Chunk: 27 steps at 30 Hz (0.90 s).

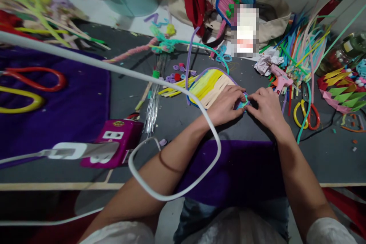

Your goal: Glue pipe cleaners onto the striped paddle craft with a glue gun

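Note:
A flat craft piece point(213, 85) in yellow and cream strips with a purple and blue edge lies on the dark table. My left hand point(227, 105) rests over its right part, fingers bent and pressed at the blue-green end. From the right, my right hand point(264, 108) meets the same end, thumb and fingertips closed on its edge. The fingertips of both hands nearly touch. A purple pipe cleaner point(188, 65) stands by the piece's left side, and yellow strips point(174, 89) stick out there.
A white cable point(219, 146) loops across the view, over my left forearm. Pink glue gun point(280, 78), scissors point(305, 114) and pipe cleaners point(309, 49) lie right. Left are a magenta power socket point(122, 135) and purple cloth point(71, 122). A beige bag point(274, 15) stands behind.

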Motion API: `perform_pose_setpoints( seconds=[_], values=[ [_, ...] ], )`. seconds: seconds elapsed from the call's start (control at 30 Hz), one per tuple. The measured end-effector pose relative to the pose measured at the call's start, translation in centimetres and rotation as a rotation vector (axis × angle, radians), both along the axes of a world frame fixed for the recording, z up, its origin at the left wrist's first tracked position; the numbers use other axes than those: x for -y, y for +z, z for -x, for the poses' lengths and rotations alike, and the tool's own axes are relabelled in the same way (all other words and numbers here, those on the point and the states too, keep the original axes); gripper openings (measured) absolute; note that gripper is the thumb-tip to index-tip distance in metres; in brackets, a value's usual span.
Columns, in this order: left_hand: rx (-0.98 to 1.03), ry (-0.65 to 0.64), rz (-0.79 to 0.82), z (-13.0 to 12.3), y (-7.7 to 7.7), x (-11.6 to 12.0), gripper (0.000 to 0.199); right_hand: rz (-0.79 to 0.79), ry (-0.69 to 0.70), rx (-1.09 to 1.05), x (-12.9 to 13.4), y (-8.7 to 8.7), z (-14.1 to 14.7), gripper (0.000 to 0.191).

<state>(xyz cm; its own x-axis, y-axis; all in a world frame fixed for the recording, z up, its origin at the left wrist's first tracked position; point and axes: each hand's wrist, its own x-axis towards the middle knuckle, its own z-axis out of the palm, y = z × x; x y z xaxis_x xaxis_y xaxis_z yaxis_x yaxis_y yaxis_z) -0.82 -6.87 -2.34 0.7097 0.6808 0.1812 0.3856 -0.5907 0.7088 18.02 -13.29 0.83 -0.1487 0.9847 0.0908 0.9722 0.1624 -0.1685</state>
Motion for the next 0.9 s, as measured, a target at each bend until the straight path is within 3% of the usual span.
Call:
perform_pose_setpoints(
  seconds=[0.17,0.3,0.37,0.43,0.5,0.57,0.7,0.9],
  values=[
    [0.008,0.008,0.002,-0.1,-0.2,0.1,0.019,-0.021,0.004,-0.025,-0.1,-0.2,0.2,0.024],
    [0.021,0.018,0.017,-0.1,-0.1,0.1,0.025,-0.127,-0.02,-0.218,0.2,0.8,-1.0,0.023],
    [0.016,0.025,0.028,-0.2,0.0,0.1,0.029,-0.252,-0.167,-0.347,0.9,1.7,-2.4,0.025],
    [0.0,0.028,0.029,-0.2,0.0,0.0,0.036,-0.358,-0.411,-0.396,1.7,2.5,-3.9,0.028],
    [-0.019,0.02,0.011,-0.3,0.0,-0.1,0.043,-0.353,-0.59,-0.383,2.5,2.9,-5.0,0.028],
    [-0.024,0.0,-0.016,-0.3,0.0,-0.1,0.047,-0.264,-0.666,-0.383,2.9,2.7,-5.4,0.03],
    [-0.013,-0.013,-0.041,-0.3,-0.1,-0.1,0.044,-0.126,-0.679,-0.379,2.6,1.5,-5.1,0.038],
    [0.003,0.036,-0.001,-0.3,0.0,0.1,0.05,-0.175,-0.677,-0.407,1.1,-0.7,-5.1,0.044]
  ],
)
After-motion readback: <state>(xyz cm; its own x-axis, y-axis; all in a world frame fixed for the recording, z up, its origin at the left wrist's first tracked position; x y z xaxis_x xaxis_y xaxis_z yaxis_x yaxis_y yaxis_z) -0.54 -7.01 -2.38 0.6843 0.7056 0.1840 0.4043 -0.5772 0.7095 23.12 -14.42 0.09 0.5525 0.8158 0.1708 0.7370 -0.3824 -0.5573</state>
